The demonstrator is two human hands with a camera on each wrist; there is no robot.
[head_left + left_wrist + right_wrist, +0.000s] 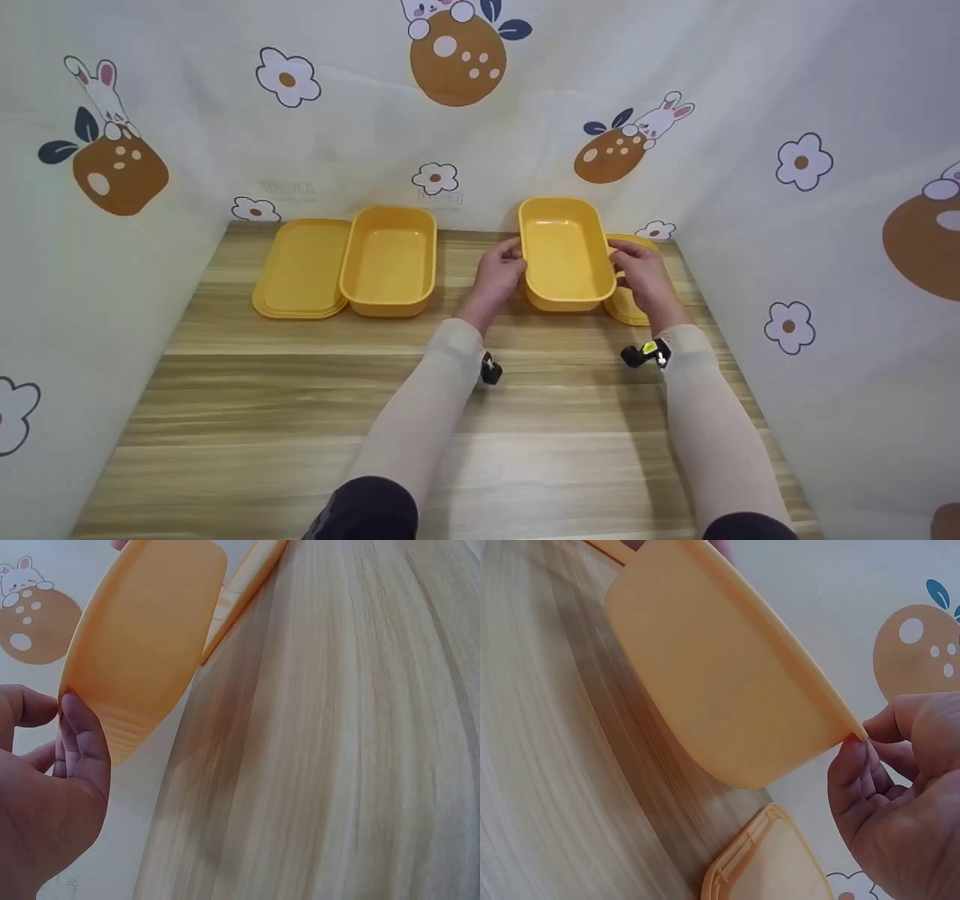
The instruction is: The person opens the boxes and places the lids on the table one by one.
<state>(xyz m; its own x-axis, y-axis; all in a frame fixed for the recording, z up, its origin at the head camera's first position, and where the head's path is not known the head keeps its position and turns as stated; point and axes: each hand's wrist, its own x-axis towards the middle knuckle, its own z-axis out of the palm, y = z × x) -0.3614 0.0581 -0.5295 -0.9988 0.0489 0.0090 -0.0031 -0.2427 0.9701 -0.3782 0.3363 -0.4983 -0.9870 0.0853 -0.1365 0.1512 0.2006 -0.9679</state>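
Note:
Both hands hold a yellow rectangular food container [568,262] by opposite sides of its rim, its open top facing up. My left hand [499,274] pinches the left rim between thumb and fingers. On the other side my right hand [643,277] pinches the right rim. In the right wrist view the container [705,667] hangs above the table, with a gap under its base. A yellow lid [630,309] lies on the table beneath the right hand, partly hidden by that hand and the container.
A second yellow container [388,262] stands at the back left, with another yellow lid [301,268] against its left side. Printed curtains [360,135] border the wooden table [300,420] at the back and both sides.

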